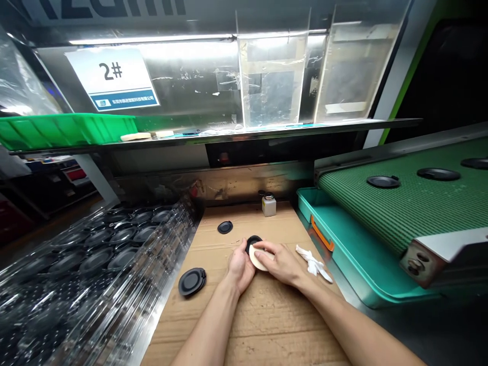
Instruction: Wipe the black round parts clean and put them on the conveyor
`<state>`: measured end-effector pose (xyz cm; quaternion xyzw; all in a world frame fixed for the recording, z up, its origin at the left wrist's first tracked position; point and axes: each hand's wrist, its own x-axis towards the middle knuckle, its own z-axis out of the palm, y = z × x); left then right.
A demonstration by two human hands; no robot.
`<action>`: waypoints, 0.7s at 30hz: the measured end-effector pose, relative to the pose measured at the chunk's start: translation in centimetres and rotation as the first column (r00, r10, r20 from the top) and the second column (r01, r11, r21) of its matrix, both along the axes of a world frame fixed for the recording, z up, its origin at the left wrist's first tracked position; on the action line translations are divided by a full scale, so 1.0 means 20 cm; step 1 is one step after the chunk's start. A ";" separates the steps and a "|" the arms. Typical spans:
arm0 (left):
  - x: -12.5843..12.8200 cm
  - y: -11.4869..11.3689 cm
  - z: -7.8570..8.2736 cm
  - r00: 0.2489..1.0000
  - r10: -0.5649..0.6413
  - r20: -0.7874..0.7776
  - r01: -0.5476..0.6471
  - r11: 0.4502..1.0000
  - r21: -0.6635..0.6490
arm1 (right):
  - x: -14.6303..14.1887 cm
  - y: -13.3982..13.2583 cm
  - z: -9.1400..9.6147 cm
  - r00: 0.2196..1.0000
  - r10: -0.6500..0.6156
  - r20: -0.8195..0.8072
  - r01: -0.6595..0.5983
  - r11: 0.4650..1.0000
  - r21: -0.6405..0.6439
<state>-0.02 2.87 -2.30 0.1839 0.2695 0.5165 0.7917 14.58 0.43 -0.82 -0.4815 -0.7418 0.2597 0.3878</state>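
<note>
Black round plastic part [253, 243] sits between both hands, just above the middle of the cardboard sheet [247, 325] in the head view. Its upper rim shows; a white round pad [260, 259] covers its lower portion, and the two are in contact.

Left hand [241, 267]: the fingers are closed narrowly around the left edge of the part and pad, gripping them from below and behind. Right hand [277, 262]: the fingers [263, 249] lie together across the pad, pressing it against the part.

Surrounding items:
- On the cardboard: a second black disc [224, 227] beyond the hands, a third black disc [191, 281] to the left of them, a small white bottle [269, 206] with a dark cap near the far edge, and a crumpled white cloth [312, 264] just right of the right hand.
- Left of the cardboard: a clear plastic tray [95, 254] with round pockets holding dark discs.
- Right of the cardboard: a teal tray [343, 254] with an orange handle, below a green conveyor belt [404, 208] carrying black discs.
- Above: a shelf with a green bin [64, 131].
</note>
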 end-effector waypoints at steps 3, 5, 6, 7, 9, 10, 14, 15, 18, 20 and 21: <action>-0.01 0.01 -0.01 0.998 0.047 -0.034 -0.047 0.999 -0.001 | 0.05 0.04 -0.01 0.997 -0.038 0.071 0.040 0.999 -0.029; -0.02 0.01 -0.01 0.995 0.085 -0.056 -0.085 0.996 0.003 | 0.09 0.07 -0.01 0.985 -0.156 0.071 0.158 0.987 -0.024; -0.02 0.01 -0.01 0.994 0.090 -0.065 -0.089 0.996 0.004 | 0.10 0.08 -0.02 0.976 -0.209 0.061 0.210 0.978 -0.017; -0.03 0.01 -0.01 0.994 0.087 -0.071 -0.087 0.996 0.003 | 0.11 0.09 -0.02 0.967 -0.250 0.049 0.251 0.968 -0.009; -0.04 0.02 0.00 0.994 0.083 -0.077 -0.085 0.996 -0.012 | 0.12 0.11 -0.02 0.953 -0.302 0.037 0.302 0.953 0.002; -0.05 0.02 0.00 0.993 0.086 -0.075 -0.088 0.996 -0.023 | 0.12 0.11 -0.02 0.949 -0.313 0.038 0.313 0.950 0.006; -0.05 0.03 0.00 0.994 0.094 -0.060 -0.098 0.994 -0.058 | 0.10 0.08 -0.01 0.943 -0.333 -0.019 0.333 0.942 0.032; -0.04 0.03 0.00 0.993 0.105 -0.054 -0.109 0.992 -0.059 | 0.08 0.07 0.00 0.946 -0.321 -0.040 0.323 0.946 0.037; 0.01 0.01 -0.01 0.992 0.125 -0.024 -0.125 0.992 -0.025 | 0.02 0.02 0.00 0.973 -0.233 -0.006 0.233 0.972 0.038; 0.06 -0.02 -0.01 0.990 0.139 -0.023 -0.138 0.990 0.038 | -0.04 0.00 0.00 0.975 -0.204 0.090 0.202 0.979 0.033; 0.08 -0.03 -0.01 0.987 0.155 -0.030 -0.153 0.986 0.069 | -0.07 0.00 0.00 0.963 -0.223 0.148 0.221 0.975 0.032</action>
